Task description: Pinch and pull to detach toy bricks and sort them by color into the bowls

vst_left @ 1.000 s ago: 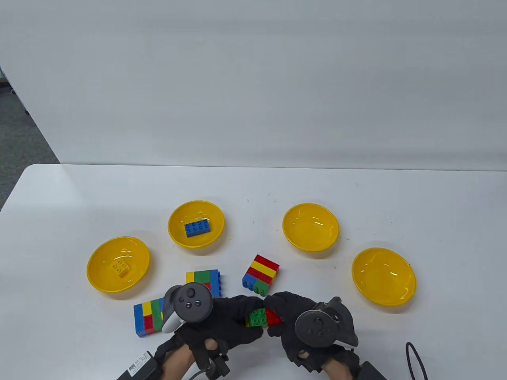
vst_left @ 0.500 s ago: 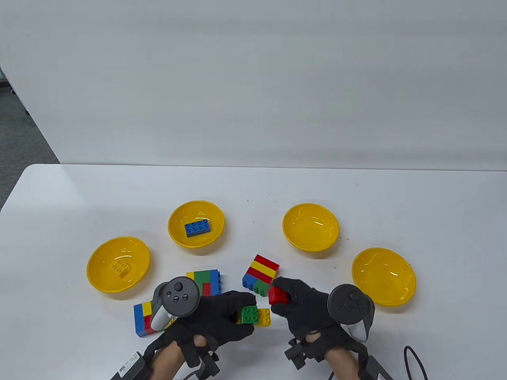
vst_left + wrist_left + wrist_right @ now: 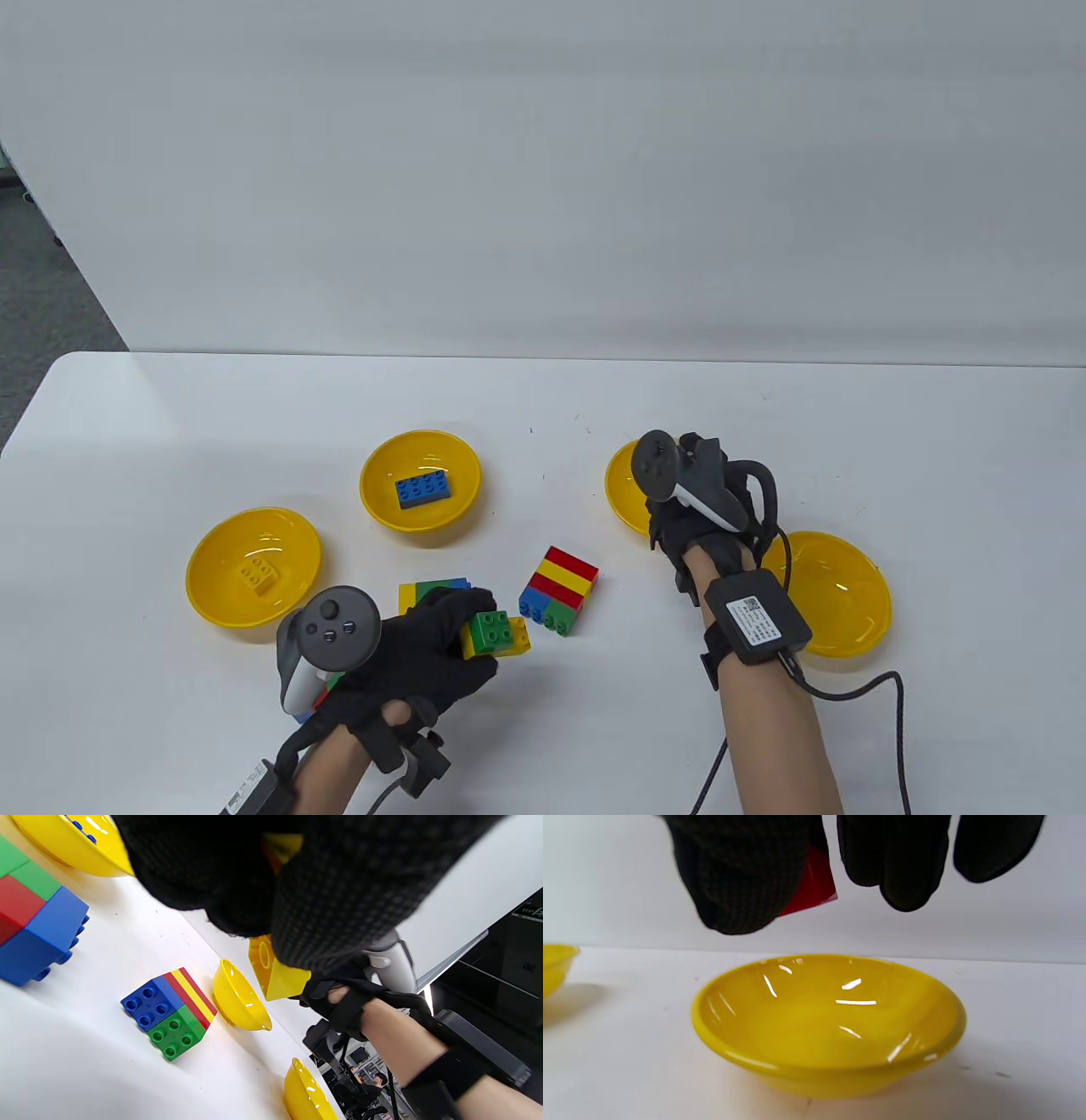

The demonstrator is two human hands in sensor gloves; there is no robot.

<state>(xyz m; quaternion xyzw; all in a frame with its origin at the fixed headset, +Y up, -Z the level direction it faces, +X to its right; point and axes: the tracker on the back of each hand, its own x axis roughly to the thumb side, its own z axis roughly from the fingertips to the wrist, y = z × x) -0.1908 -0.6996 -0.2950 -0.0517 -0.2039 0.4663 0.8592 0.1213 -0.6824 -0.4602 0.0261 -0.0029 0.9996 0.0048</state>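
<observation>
My left hand (image 3: 475,618) grips a joined green-and-yellow brick piece (image 3: 497,633) just above the table near the front. In the left wrist view only the piece's yellow underside (image 3: 275,976) shows below the left hand (image 3: 271,878). My right hand (image 3: 672,519) hovers over the third yellow bowl (image 3: 621,497). In the right wrist view a red brick (image 3: 814,887) is pinched in the right hand (image 3: 816,863) above that bowl (image 3: 827,1027), which holds nothing.
The far-left bowl (image 3: 212,586) holds a yellow brick and the second bowl (image 3: 377,501) a blue one. The fourth bowl (image 3: 848,603) is at the right. A four-colour brick stack (image 3: 560,590) lies mid-table; another stack (image 3: 428,588) is partly behind my left hand. A cable (image 3: 882,688) trails right.
The red brick came off the green-and-yellow piece. My right hand carried it up and right to above the third bowl. My left hand drew back left with the remaining piece.
</observation>
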